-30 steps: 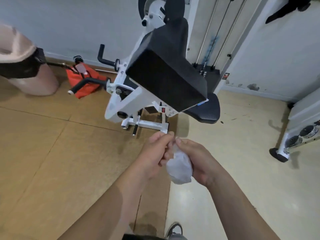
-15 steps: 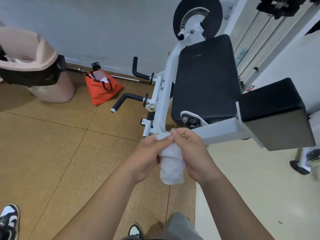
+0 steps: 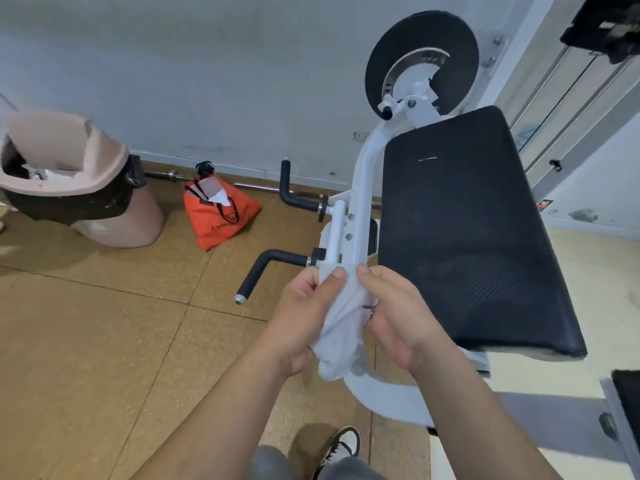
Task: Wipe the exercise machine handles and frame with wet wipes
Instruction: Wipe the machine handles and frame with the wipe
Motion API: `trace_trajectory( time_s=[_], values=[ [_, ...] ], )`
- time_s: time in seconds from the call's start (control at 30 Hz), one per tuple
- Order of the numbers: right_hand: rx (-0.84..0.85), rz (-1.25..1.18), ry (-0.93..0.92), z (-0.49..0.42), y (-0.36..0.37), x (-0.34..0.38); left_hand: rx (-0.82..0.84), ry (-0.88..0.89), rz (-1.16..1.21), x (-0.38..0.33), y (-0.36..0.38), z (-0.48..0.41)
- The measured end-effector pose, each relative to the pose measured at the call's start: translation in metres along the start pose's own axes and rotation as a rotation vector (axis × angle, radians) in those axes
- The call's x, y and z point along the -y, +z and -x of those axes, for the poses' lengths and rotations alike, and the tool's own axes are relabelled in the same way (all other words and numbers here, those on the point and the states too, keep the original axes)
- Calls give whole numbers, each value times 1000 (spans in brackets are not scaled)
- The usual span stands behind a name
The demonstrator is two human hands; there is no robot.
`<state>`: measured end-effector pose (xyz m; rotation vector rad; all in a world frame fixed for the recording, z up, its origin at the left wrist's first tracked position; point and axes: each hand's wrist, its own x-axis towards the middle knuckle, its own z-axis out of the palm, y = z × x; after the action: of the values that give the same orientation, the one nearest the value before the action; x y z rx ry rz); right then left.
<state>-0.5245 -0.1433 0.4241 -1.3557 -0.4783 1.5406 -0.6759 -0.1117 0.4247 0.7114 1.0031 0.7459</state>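
Up against the machine now, versus well off it a second ago; wiping not started, imminent I'd say. Left: pink bin (image 3: 138, 220), black liner, white scraps inside. Orange bag (image 3: 218, 220) open, pale packet poking out. Lower handle (image 3: 263, 268) and white frame (image 3: 363, 188) unwiped. Left hand (image 3: 304, 313) and right hand (image 3: 398, 317) both pinch the bunched wet wipe (image 3: 339, 337) in front of the frame, beside the black pad (image 3: 460, 230).

Pink bin (image 3: 114, 220) with black liner, orange bag (image 3: 216, 216) beside it, shoe (image 3: 341, 445)
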Motion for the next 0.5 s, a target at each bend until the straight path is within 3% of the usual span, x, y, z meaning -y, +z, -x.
trace_trajectory(
  time_s=[0.2, 0.27, 0.37, 0.5],
  values=[
    [-323, -30, 43, -62, 18, 18, 30, -136, -168, -15, -8, -58],
    [-432, -83, 77, -84, 25, 19, 119, -298, -125, -24, -16, -81],
    [-516, -122, 131, -118, 35, 21, 384, -537, -42, -37, -31, -115],
    [-635, -193, 200, -159, 43, 14, 472, -648, 8, -47, -62, -162]
  ],
)
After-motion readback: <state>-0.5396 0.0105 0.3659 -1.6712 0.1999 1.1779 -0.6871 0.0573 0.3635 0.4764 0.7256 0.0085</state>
